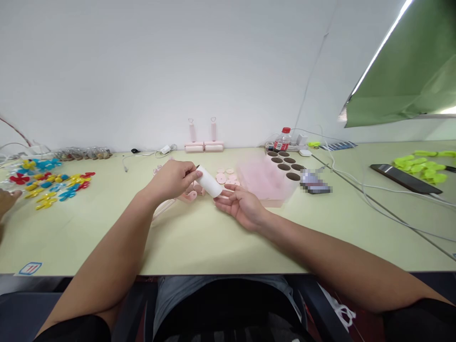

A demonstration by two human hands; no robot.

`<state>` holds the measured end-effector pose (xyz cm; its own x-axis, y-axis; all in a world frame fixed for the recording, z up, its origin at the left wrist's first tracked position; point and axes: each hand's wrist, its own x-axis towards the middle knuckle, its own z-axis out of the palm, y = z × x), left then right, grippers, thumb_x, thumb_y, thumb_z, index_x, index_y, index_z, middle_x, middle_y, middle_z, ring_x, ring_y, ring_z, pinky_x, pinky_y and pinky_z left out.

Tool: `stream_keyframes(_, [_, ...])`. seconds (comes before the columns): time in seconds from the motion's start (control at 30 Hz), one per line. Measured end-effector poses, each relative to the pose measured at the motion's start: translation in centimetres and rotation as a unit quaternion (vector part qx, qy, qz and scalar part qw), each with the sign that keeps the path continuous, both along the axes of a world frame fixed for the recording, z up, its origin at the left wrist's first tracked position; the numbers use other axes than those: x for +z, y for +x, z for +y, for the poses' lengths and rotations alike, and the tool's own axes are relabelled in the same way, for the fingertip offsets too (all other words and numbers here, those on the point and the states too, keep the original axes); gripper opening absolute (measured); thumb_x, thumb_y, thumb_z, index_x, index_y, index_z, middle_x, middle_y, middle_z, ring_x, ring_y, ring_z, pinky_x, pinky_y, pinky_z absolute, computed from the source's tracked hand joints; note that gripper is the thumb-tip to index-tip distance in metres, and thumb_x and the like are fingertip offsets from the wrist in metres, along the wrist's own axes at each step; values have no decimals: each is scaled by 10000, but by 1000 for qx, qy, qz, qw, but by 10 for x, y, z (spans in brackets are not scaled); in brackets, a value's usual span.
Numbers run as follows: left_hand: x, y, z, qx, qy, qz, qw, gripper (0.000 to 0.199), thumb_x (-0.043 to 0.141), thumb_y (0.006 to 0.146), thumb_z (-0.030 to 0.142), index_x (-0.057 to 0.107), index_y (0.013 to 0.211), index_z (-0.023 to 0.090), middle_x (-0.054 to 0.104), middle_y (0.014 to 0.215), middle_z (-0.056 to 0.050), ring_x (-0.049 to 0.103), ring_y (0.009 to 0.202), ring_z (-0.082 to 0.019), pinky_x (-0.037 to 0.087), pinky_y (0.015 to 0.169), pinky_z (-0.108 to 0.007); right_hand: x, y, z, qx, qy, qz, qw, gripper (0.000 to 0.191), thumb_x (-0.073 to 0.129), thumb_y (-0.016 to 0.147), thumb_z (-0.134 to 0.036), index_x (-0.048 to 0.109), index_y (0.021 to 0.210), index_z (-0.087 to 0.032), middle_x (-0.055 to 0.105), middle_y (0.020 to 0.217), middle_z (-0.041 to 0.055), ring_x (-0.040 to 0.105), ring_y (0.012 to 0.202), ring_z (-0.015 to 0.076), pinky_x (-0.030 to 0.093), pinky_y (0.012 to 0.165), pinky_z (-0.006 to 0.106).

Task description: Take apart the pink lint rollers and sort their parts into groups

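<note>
My left hand [177, 179] grips the upper end of a white lint roller refill roll [209, 182], which tilts down to the right. At its lower end my right hand [242, 206] is palm up, fingers stretched out and apart; whether they touch the roll I cannot tell. Pink plastic parts [190, 196] lie under and behind my left hand, partly hidden by it. Several pink discs [221, 178] rest on the table beyond the roll. Against the wall stand two pink lint rollers [194, 145] [213, 146] with their handles up.
Right of the discs is a blurred pink plastic bag [265, 180], beside several upright brown-topped tubes [284, 167]. A red-capped bottle [282, 140], white cables [366, 190] and a phone [404, 178] are farther right. Colourful plastic pieces [59, 186] and another person's hand [7, 202] are at left.
</note>
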<state>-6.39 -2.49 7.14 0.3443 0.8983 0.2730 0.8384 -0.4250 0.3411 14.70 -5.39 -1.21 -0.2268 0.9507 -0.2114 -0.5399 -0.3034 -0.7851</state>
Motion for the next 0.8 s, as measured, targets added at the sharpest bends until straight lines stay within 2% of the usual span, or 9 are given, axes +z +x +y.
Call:
stream_keyframes(0.1, [1,0,-1,-5,-4,-6,1000,339,478,887,475,635,733,216,588,593,-3,484,525,-154,317,486,-278,-1,0,-3,-5,73,-12,997,573,613,622,13,517,1125,-243,453,1410,79,687,991,164,560,930,357])
stream_keyframes(0.2, [2,-1,-2,-18,-1,-20,1000,356,479,892,488,627,726,211,567,591,4,472,534,-145,321,492,-271,-5,-1,-6,7,144,-78,987,683,709,648,-57,479,1237,-315,351,1505,46,644,1059,165,539,921,337])
stream_keyframes(0.27, [2,-1,-3,-30,-1,-36,999,370,481,896,499,624,727,204,556,597,8,459,535,-135,326,496,-263,-8,-3,-7,26,198,-125,972,678,751,695,-150,435,1274,-306,449,1415,66,633,1025,166,539,875,330])
stream_keyframes(0.37, [2,-2,-4,-50,-5,-57,997,390,484,901,520,636,749,194,550,612,13,446,541,-120,335,502,-249,-8,-3,-8,22,276,-179,944,495,726,779,-294,467,1200,-257,584,1167,59,629,913,168,540,825,341])
stream_keyframes(0.5, [3,-2,-5,-70,0,-74,995,392,491,899,545,674,908,199,576,659,13,462,560,-115,346,510,-235,21,13,-13,-91,342,-244,903,415,689,807,-357,473,1148,-262,617,1024,49,620,892,186,544,769,335])
stream_keyframes(0.57, [4,-2,-6,-69,-1,-77,995,391,498,896,551,675,947,205,562,643,19,462,550,-113,342,504,-230,46,32,-21,-185,390,-273,860,496,720,773,-327,450,1184,-270,627,1015,45,627,921,193,534,759,327])
stream_keyframes(0.67, [4,-2,-7,-72,-12,-71,995,372,506,894,543,675,927,214,531,592,29,466,536,-113,338,500,-227,80,72,-36,-326,459,-311,766,486,734,759,-305,469,1166,-301,659,974,30,648,929,212,521,694,330])
stream_keyframes(0.77, [4,-1,-7,-86,-19,-65,994,348,521,887,529,675,898,217,532,574,31,478,534,-113,346,505,-229,93,118,-44,-435,504,-358,654,472,778,727,-277,523,1123,-295,661,925,31,646,841,205,494,611,308])
stream_keyframes(0.8, [4,-1,-7,-90,-19,-64,994,342,526,883,525,676,893,218,540,579,30,483,536,-113,351,507,-229,91,133,-44,-449,490,-394,635,513,787,714,-290,522,1153,-277,652,935,37,638,793,196,482,599,307])
